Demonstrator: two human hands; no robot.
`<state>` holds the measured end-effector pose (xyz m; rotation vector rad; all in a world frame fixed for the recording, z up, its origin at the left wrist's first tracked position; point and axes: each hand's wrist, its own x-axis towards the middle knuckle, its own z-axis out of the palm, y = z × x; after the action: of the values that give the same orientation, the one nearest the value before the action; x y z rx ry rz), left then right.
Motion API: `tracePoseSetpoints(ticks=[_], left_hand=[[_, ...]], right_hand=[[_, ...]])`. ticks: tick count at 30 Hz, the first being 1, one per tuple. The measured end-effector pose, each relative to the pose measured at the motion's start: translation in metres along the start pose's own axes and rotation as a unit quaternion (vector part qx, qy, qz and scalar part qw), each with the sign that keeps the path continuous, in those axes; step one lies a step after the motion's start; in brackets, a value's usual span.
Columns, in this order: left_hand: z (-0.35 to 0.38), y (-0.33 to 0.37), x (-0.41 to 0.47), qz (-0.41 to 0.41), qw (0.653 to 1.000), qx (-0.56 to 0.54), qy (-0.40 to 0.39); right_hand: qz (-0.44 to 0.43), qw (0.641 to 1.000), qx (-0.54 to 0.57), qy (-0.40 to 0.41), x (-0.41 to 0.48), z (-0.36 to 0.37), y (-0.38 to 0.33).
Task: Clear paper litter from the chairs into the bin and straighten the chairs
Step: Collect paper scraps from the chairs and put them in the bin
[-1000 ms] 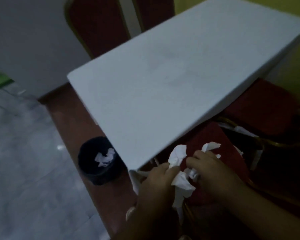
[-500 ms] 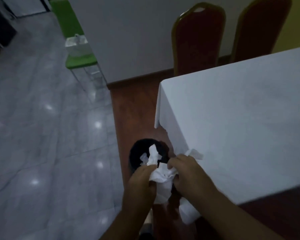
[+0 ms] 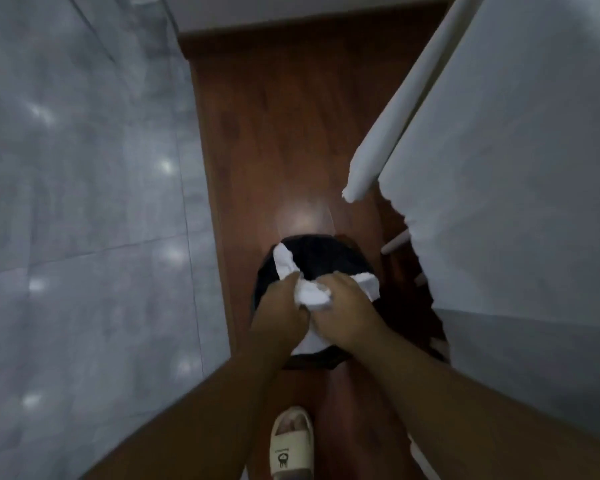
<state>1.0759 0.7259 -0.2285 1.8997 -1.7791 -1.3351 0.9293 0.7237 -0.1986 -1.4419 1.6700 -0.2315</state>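
A bundle of crumpled white paper (image 3: 311, 294) is gripped between both hands right over the black round bin (image 3: 323, 258) on the wooden floor. My left hand (image 3: 279, 315) holds its left side and my right hand (image 3: 347, 311) its right side. Paper ends stick out at the upper left and at the right of the hands. Most of the bin's inside is hidden by my hands and the paper. No chair is in view.
The table with its white cloth (image 3: 520, 168) fills the right side, its corner hanging close to the bin. Grey glossy tiles (image 3: 84, 202) lie to the left of the brown wooden strip (image 3: 284, 126). My foot in a pale slipper (image 3: 291, 445) stands below the bin.
I turned away from the red chair seat with the paper bundle in both hands and brought it over the bin. The view now looks straight down at the bin.
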Motion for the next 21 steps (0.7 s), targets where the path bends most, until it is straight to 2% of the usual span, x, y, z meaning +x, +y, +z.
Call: tracePoseSetpoints(ticks=[2,5,10,12,16,21], left_hand=[[-0.001,-0.002,0.029,-0.002,1.0,-0.01,-0.006],[0.006,-0.016,0.045,-0.031,0.998,-0.054,-0.019],[0.009,-0.016,0.048,-0.06,0.99,0.01,-0.128],[0.01,-0.015,0.04,-0.071,0.986,0.032,-0.145],[0.002,-0.003,0.002,-0.066,0.989,0.086,-0.101],[-0.024,0.062,-0.092,0.01,0.989,0.147,-0.011]], right_hand=[[0.034,0.999,-0.006,-0.015,0.022,0.012,0.014],[0.083,0.995,0.051,-0.02,0.039,0.018,0.029],[0.101,0.995,0.018,-0.015,0.043,0.025,0.04],[0.113,0.993,0.009,-0.019,0.035,0.021,0.04],[0.081,0.996,-0.028,-0.018,-0.018,-0.002,0.023],[-0.018,0.991,-0.133,0.02,-0.13,-0.073,-0.027]])
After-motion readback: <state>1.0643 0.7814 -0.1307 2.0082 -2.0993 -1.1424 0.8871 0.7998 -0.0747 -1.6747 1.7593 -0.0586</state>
